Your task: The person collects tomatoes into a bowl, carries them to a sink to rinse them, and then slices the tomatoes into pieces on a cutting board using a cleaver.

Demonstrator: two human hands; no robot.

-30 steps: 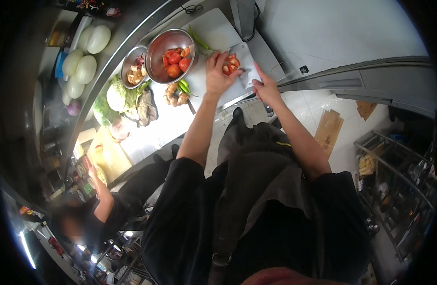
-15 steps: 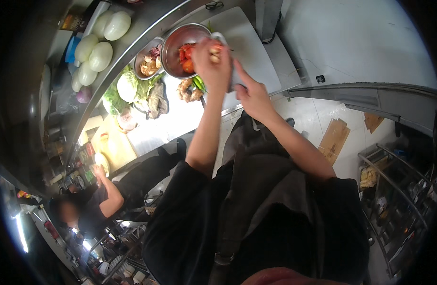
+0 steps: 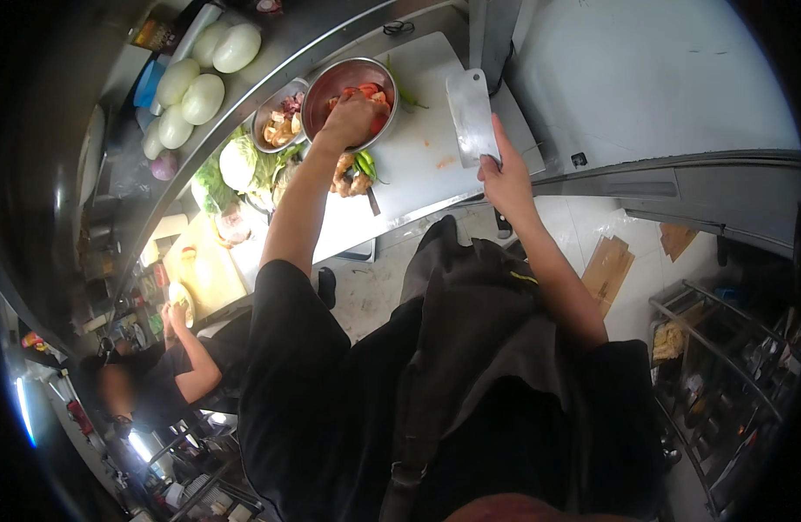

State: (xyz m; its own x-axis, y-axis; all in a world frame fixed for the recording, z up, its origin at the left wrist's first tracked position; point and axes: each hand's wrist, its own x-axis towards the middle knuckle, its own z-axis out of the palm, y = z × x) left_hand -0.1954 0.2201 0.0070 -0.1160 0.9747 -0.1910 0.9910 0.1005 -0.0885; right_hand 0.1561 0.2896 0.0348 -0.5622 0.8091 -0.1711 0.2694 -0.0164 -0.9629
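Note:
My left hand [image 3: 351, 122] reaches down into a steel bowl [image 3: 311, 106], over cut red tomato pieces [image 3: 365, 90]. Its fingertips are lost among the tomatoes, so whether it grips any is hidden. My right hand [image 3: 510, 181] is closed round the handle of a cleaver [image 3: 472, 113], whose broad blade is raised over the white cutting board [image 3: 426, 165]. Small red scraps dot the board below the blade. A green chili [image 3: 409, 94] lies beside the bowl. Ginger [image 3: 355, 184] and more green chilies [image 3: 365, 163] sit at the bowl's near side.
A smaller steel bowl [image 3: 261, 122] holds garlic and other pieces. Lettuce [image 3: 237, 163] lies to its left. Peeled white onions [image 3: 202, 97] line the shelf. A co-worker [image 3: 187, 370] works at a yellow board [image 3: 211, 274] at left. Cardboard [image 3: 607, 270] lies on the floor.
My left hand has moved left, off the cleaver blade and into the steel bowl. The cleaver has moved right in my right hand, its blade now bare, uncovering the cutting board.

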